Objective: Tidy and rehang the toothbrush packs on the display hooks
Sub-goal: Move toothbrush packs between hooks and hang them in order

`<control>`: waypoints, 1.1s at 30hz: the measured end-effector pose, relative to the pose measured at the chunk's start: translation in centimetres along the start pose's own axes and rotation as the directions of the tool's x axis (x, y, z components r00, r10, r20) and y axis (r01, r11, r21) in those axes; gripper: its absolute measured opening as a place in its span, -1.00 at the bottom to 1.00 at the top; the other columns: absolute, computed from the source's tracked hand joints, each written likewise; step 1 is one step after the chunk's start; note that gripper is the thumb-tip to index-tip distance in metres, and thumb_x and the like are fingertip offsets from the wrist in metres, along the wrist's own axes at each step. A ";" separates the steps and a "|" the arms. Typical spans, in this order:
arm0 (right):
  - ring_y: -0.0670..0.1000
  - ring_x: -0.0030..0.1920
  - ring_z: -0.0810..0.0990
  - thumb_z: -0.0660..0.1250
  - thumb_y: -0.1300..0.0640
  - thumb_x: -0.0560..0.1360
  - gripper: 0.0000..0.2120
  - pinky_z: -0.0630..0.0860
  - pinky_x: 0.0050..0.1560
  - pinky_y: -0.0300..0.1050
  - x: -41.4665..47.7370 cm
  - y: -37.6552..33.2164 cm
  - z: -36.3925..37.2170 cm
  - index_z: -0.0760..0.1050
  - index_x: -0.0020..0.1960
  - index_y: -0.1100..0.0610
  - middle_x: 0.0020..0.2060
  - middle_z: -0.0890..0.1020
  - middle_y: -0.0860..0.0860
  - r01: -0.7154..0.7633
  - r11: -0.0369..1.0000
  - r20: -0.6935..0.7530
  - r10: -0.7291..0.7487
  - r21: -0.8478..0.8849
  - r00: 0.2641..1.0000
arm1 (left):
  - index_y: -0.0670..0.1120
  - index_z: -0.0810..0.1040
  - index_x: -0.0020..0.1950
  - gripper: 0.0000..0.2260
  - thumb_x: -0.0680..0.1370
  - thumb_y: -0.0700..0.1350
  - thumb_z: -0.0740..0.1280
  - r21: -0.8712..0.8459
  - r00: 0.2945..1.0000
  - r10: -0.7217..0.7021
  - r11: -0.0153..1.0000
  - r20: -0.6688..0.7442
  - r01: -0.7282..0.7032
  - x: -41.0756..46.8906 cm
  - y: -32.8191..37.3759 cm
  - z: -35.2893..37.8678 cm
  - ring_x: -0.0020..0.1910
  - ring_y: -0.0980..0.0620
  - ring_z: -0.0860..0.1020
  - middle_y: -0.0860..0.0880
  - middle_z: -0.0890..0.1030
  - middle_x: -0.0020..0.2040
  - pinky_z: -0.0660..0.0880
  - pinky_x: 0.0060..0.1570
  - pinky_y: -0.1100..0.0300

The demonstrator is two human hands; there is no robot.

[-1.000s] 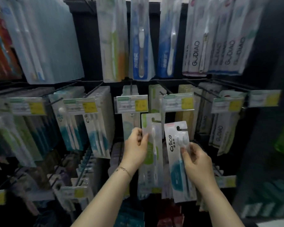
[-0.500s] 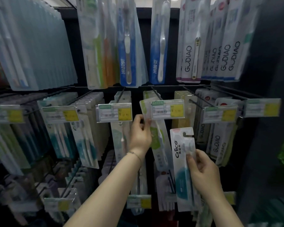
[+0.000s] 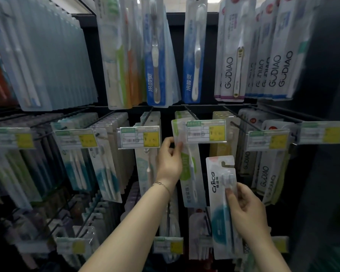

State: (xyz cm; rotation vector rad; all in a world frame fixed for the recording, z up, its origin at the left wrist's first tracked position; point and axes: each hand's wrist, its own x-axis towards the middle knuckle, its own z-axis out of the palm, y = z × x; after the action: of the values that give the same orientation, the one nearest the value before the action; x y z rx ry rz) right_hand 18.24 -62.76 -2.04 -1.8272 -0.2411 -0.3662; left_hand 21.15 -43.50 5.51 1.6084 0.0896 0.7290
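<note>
- Left hand (image 3: 170, 163) pinches the top of the green pack (image 3: 190, 173), mid-rehang; the hook (image 3: 190, 113) at 12 o'clock needs its hole aligned
- Right hand (image 3: 245, 209) grips the Cnice pack (image 3: 218, 193) at 4 o'clock

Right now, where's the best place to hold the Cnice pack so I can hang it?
Probably mid-length, from the right edge, as the right hand does: the Cnice pack stands upright, and its hook slot at the top is left free.

The green pack (image 3: 188, 165) hangs behind the price tag (image 3: 205, 131), left of the Cnice pack (image 3: 221, 209).
</note>
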 end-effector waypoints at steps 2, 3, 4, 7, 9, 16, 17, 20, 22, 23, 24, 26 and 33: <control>-0.27 -0.20 0.63 0.30 -0.02 0.57 -0.92 0.58 -0.17 -0.10 -0.1 0.2 -0.2 0.51 -0.04 -0.21 -0.20 0.66 -0.32 0.000 1.000 -0.006 0.000 -0.011 1.000 | 0.07 0.58 0.03 -0.91 0.66 -0.01 0.28 -0.015 1.000 -0.028 0.999 -0.013 0.028 0.1 -0.1 -0.1 -0.09 -0.17 0.67 -0.20 0.68 -0.04 0.60 0.03 -0.20; -0.27 -0.19 0.63 0.30 -0.02 0.56 -0.92 0.57 -0.17 -0.12 -0.1 0.2 -0.3 0.51 -0.04 -0.22 -0.20 0.66 -0.32 0.001 1.000 -0.008 -0.001 -0.010 1.000 | 0.07 0.60 0.04 -0.90 0.66 -0.01 0.29 -0.022 0.999 -0.046 0.999 -0.014 0.046 0.2 -0.2 -0.3 -0.05 -0.16 0.68 -0.16 0.70 -0.04 0.60 0.08 -0.21; -0.28 -0.18 0.62 0.31 -0.02 0.56 -0.92 0.56 -0.17 -0.15 -0.2 0.3 -0.3 0.51 -0.04 -0.22 -0.21 0.66 -0.32 -0.001 1.000 -0.008 0.001 -0.006 1.000 | 0.08 0.62 0.05 -0.90 0.65 0.00 0.30 -0.020 0.998 -0.053 0.998 -0.015 0.052 0.4 -0.1 -0.5 -0.03 -0.14 0.68 -0.12 0.71 -0.05 0.60 0.09 -0.21; -0.30 -0.16 0.62 0.31 -0.01 0.56 -0.92 0.53 -0.18 -0.20 -0.5 0.3 -0.3 0.52 -0.04 -0.21 -0.22 0.66 -0.31 -0.022 1.000 0.004 0.022 0.004 1.000 | 0.12 0.64 0.07 -0.88 0.61 0.05 0.33 0.009 0.999 -0.054 0.998 -0.005 0.054 1.0 0.1 -1.0 -0.04 -0.11 0.69 -0.04 0.72 -0.06 0.61 0.09 -0.19; -0.27 -0.17 0.63 0.31 -0.02 0.56 -0.93 0.52 -0.19 -0.19 -0.7 0.3 -0.2 0.52 -0.05 -0.20 -0.22 0.67 -0.28 -0.025 1.000 0.006 0.025 -0.006 1.000 | 0.17 0.64 0.05 -0.84 0.54 0.14 0.33 0.042 0.999 -0.051 0.998 0.007 0.051 1.2 0.4 -1.0 -0.05 -0.06 0.69 0.01 0.72 -0.07 0.63 0.07 -0.14; -0.19 -0.12 0.63 0.31 -0.01 0.55 -0.91 0.52 -0.16 -0.15 -0.9 0.0 0.4 0.52 0.04 -0.18 -0.16 0.66 -0.22 -0.023 0.998 -0.007 0.023 -0.051 1.000 | -0.05 0.64 0.22 -0.81 0.64 -0.10 0.33 0.130 0.997 -0.059 0.990 0.042 0.053 1.3 2.5 -0.2 -0.09 0.03 0.62 -0.04 0.70 0.06 0.59 -0.04 0.12; -0.19 -0.12 0.63 0.31 -0.01 0.56 -0.91 0.51 -0.18 -0.17 -1.0 -0.2 0.4 0.52 0.04 -0.17 -0.17 0.66 -0.22 -0.025 0.999 -0.009 0.024 -0.049 1.000 | -0.06 0.63 0.21 -0.82 0.65 -0.13 0.31 0.115 0.997 -0.048 0.993 0.055 0.041 1.1 2.5 -0.1 -0.07 -0.01 0.64 -0.04 0.70 0.06 0.61 0.00 0.06; -0.22 -0.17 0.60 0.32 0.00 0.56 -0.91 0.46 -0.25 -0.25 -1.2 -0.6 0.1 0.51 0.04 -0.16 -0.20 0.64 -0.22 -0.035 0.999 -0.002 0.035 -0.034 0.999 | -0.02 0.61 0.14 -0.87 0.66 -0.10 0.28 0.147 0.997 -0.041 0.989 0.068 0.030 0.4 2.1 -0.3 -0.09 -0.01 0.62 -0.05 0.70 0.03 0.60 0.06 -0.04; -0.23 -0.19 0.60 0.32 0.00 0.55 -0.91 0.46 -0.27 -0.25 -1.4 -0.8 0.0 0.50 0.03 -0.17 -0.23 0.64 -0.24 -0.036 0.999 -0.002 0.036 -0.025 0.999 | 0.02 0.59 0.13 -0.88 0.66 -0.05 0.27 0.209 0.996 -0.027 0.978 0.080 0.010 0.3 1.3 -0.7 -0.15 0.03 0.58 -0.10 0.69 0.04 0.61 0.00 -0.04; -0.23 -0.19 0.60 0.32 0.00 0.55 -0.91 0.46 -0.27 -0.24 -1.4 -0.9 0.1 0.50 0.03 -0.18 -0.23 0.63 -0.25 -0.037 0.999 -0.002 0.037 -0.026 0.999 | 0.03 0.57 0.17 -0.86 0.66 -0.06 0.26 0.237 0.995 -0.019 0.972 0.099 -0.005 0.2 1.0 -0.8 -0.16 0.04 0.60 -0.10 0.69 0.04 0.61 -0.05 -0.01; -0.22 -0.19 0.60 0.32 0.00 0.55 -0.91 0.46 -0.27 -0.24 -1.5 -1.0 0.2 0.49 0.03 -0.17 -0.23 0.63 -0.24 -0.034 0.999 -0.002 0.034 -0.028 0.999 | 0.03 0.55 0.25 -0.82 0.66 -0.09 0.25 0.261 0.992 -0.016 0.965 0.126 -0.018 0.0 0.9 -1.0 -0.14 0.04 0.63 -0.07 0.68 0.05 0.64 -0.04 0.01; -0.19 -0.20 0.60 0.32 0.00 0.56 -0.91 0.44 -0.27 -0.23 -1.6 -1.4 0.5 0.49 0.03 -0.17 -0.24 0.63 -0.20 -0.017 0.999 0.000 0.017 -0.040 1.000 | 0.03 0.47 0.41 -0.68 0.66 -0.14 0.25 0.291 0.984 -0.022 0.956 0.176 -0.031 -0.2 0.6 -1.2 -0.07 0.04 0.65 -0.01 0.66 0.09 0.66 -0.01 0.00; -0.17 -0.23 0.61 0.33 0.00 0.54 -0.92 0.53 -0.20 -0.09 -2.3 -2.5 2.6 0.53 -0.09 -0.19 -0.29 0.65 -0.18 0.056 0.997 0.013 -0.055 -0.058 0.998 | -0.01 0.34 0.55 -0.55 0.65 -0.14 0.29 0.298 0.973 -0.125 0.953 0.196 0.062 -0.9 0.8 -3.0 0.21 -0.04 0.60 -0.05 0.58 0.31 0.54 0.28 0.00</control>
State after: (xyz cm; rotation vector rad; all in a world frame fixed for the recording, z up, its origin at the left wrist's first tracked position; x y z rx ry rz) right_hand 15.58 -59.54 -1.29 -1.8834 -0.2919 -0.4059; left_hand 18.68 -41.46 5.84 1.9403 0.1213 0.4805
